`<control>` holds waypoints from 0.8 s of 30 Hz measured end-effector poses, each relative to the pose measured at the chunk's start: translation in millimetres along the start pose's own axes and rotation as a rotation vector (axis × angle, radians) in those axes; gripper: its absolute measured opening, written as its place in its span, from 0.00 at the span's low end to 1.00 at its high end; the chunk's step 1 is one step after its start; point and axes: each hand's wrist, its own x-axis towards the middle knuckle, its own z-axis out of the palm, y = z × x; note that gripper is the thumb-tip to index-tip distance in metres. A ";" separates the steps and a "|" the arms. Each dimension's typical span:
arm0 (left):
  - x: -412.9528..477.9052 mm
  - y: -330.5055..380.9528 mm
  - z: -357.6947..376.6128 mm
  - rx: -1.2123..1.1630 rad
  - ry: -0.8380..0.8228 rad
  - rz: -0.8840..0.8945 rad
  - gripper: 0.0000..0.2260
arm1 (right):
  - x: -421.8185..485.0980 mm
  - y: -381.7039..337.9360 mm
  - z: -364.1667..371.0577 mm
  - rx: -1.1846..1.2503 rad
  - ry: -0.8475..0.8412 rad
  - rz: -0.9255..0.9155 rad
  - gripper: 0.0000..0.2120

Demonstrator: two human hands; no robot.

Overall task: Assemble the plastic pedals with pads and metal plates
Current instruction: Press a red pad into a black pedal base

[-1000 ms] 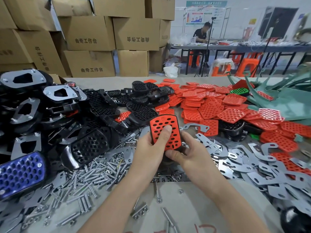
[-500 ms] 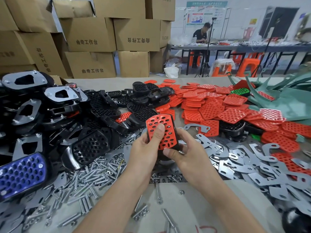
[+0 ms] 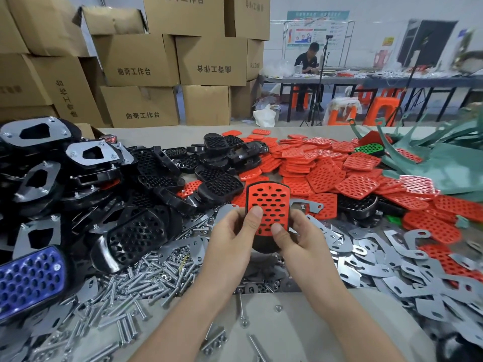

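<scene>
At the centre of the frame my left hand (image 3: 231, 239) and right hand (image 3: 299, 237) curl round a black plastic pedal (image 3: 262, 245), both thumbs pressing the red perforated pad (image 3: 269, 205) on its face. I judge I am seating the pad. Next I need a plate from the metal plates (image 3: 392, 259) heaped lower right.

Beige surface (image 3: 287, 325), bare only along the near edge. Heaped at the left with black pedals (image 3: 138, 233), some turned over with plates bolted on, one with a blue pad (image 3: 31, 280) at the near left. Strewn in front of that heap with loose bolts (image 3: 146, 278). Covered at the right with flat metal plates (image 3: 392, 265), farther back with red pads (image 3: 326, 176), a green pad (image 3: 369, 149) among them, and pale green sheets (image 3: 449, 163) at the far right.
</scene>
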 end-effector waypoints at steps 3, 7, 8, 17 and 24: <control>0.1 0.0 -1.1 0.011 0.007 0.003 0.12 | -0.2 -0.3 -0.5 0.008 -0.009 0.023 0.12; 1.8 -0.6 -6.5 -0.016 0.026 -0.058 0.10 | -0.4 -0.7 -1.3 -0.011 -0.068 0.050 0.12; 2.1 -0.4 -6.9 -0.026 0.033 -0.061 0.10 | -0.8 -0.6 -0.5 -0.008 -0.083 0.048 0.11; -1.4 3.2 0.8 -0.006 0.005 -0.064 0.11 | -2.1 -7.7 2.9 0.123 -0.010 0.021 0.09; 1.2 6.4 2.4 -0.092 0.062 -0.105 0.20 | -1.9 -11.9 4.2 0.113 -0.041 0.023 0.08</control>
